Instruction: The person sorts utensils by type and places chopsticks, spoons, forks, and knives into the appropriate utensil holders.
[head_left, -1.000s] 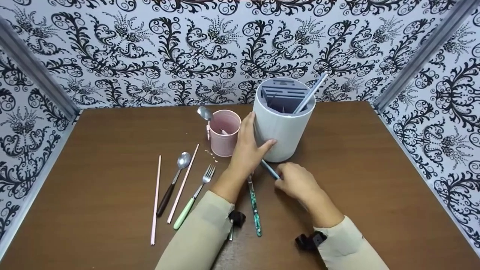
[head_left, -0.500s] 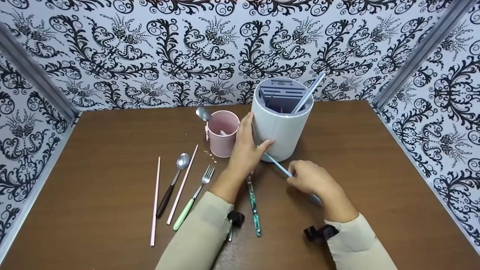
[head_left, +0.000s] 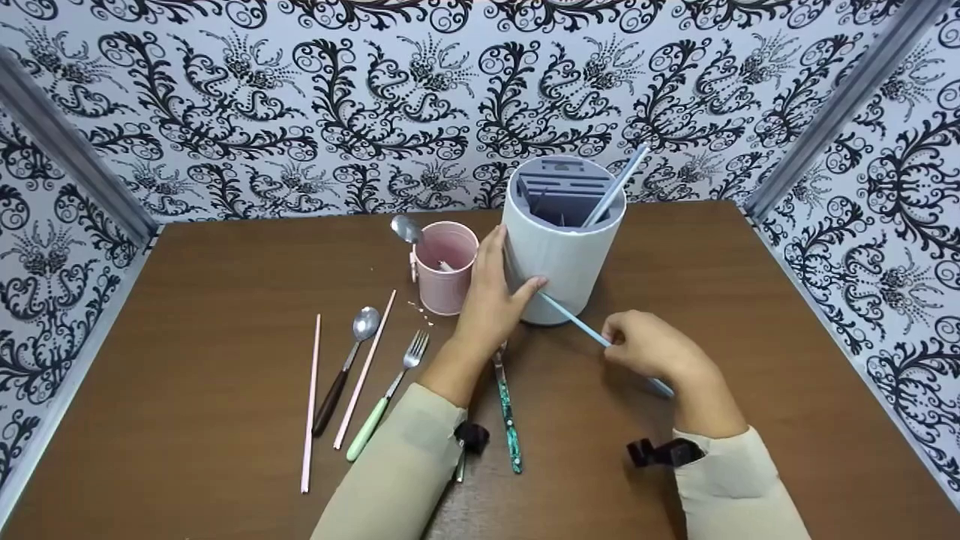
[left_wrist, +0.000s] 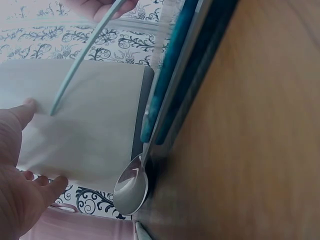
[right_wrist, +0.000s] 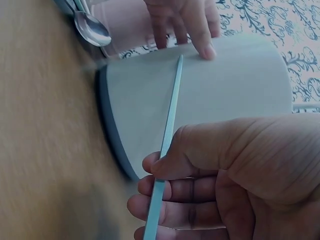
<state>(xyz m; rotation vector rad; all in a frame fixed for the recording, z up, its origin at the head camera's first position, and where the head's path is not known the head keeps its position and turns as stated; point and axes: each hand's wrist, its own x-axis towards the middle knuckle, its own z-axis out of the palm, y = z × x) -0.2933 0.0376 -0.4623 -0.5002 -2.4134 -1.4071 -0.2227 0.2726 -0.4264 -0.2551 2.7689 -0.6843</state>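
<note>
A light-blue chopstick (head_left: 574,320) is pinched between thumb and fingers of my right hand (head_left: 652,345), in front of the white utensil holder. In the right wrist view the chopstick (right_wrist: 171,117) slants past the holder (right_wrist: 220,90), its thin tip near my left thumb. My left hand (head_left: 491,292) rests against the left side of the holder (head_left: 559,262), thumb on its front and fingers spread nearly straight. Another light-blue chopstick (head_left: 619,184) leans out of the holder's grey slotted top. The left wrist view shows the left hand (left_wrist: 25,170) touching the white wall.
A pink cup (head_left: 444,281) with a spoon (head_left: 406,228) stands left of the holder. On the brown table (head_left: 750,337) lie two pink chopsticks (head_left: 310,405), a dark-handled spoon (head_left: 366,324), a green-handled fork (head_left: 390,394) and a teal-patterned handle (head_left: 510,420). Patterned walls (head_left: 300,112) enclose the table.
My right hand has moved to the right and slightly up with the blue chopstick, uncovering more of it. My left hand stays at the holder, which has barely moved.
</note>
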